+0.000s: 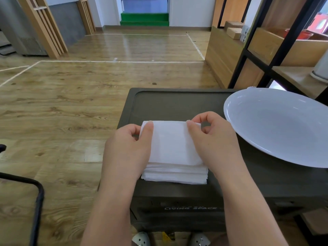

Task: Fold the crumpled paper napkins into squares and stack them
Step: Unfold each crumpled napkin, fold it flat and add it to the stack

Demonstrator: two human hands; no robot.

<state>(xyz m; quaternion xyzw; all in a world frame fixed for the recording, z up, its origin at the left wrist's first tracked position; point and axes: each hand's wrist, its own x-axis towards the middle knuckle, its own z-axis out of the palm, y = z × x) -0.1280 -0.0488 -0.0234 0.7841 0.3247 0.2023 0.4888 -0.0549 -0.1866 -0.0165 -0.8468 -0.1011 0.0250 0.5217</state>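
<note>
Top napkin [173,142]: white, folded flat, lying on the stack and roughly squared with it; both hands grip it at its far corners.
Stack of napkins [175,174]: a neat pile of folded white sheets, layered edges showing toward the camera, sitting on the near part of the box top, between the two wrists.
Left hand [127,150]: thumb on top of the napkin's far left corner, fingers curled beneath, pinching that corner.
Right hand [213,139]: thumb and curled fingers pinching the napkin's far right corner.
Box [177,102]: dark, with a recessed lid that serves as the bench; white lettering on its front face.
Plate [276,125]: large, white, shallow, on the right side of the box top, near the right hand but not touching it.
Floor [71,103]: wood planks with white lines.
Shelf [266,50]: wood and black metal frame, far right.
</note>
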